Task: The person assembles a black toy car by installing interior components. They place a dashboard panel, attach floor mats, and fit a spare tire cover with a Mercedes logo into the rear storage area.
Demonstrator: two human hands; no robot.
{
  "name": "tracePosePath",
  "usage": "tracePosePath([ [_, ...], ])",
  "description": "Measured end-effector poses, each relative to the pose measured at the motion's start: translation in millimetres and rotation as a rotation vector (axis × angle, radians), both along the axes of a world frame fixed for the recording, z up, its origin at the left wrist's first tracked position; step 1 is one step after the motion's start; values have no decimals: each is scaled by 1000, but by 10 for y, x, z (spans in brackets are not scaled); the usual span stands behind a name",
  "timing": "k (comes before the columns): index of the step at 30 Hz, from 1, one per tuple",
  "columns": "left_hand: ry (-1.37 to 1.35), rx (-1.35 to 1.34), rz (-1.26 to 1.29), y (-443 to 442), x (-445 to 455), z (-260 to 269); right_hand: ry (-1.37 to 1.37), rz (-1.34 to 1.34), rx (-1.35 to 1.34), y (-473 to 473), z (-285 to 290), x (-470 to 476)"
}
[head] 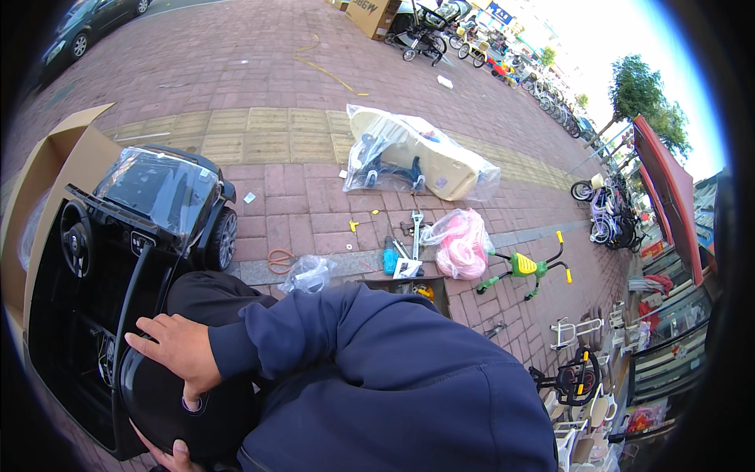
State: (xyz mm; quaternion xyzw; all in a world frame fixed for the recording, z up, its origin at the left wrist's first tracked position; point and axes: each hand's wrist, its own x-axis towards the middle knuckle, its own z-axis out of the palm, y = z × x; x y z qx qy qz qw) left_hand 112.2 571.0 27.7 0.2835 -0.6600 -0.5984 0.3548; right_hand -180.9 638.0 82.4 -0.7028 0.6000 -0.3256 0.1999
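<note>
A glossy black rounded plastic part rests against my lap, beside the open cabin of a black ride-on toy car. My right hand lies over it, fingers spread across its upper edge and thumb at a round hole in its face. From below, my left hand grips the part's lower edge; the picture's bottom cuts off some of that hand. Inside the car are a steering wheel and loose wires. Clear film covers its hood.
An open cardboard box stands behind the car. On the paving lie red-handled scissors, a teal power drill, an adjustable wrench, a pink bagged bundle, a wrapped cream plastic piece and a green-yellow frame.
</note>
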Motion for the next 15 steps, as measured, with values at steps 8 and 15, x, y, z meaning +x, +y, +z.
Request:
tracePosePath([
  [8, -5, -35, -39, 55, -206, 305, -250, 161, 61, -39, 78, -509],
  [15, 339, 220, 280, -89, -110, 555, -949, 253, 334, -314, 67, -504],
])
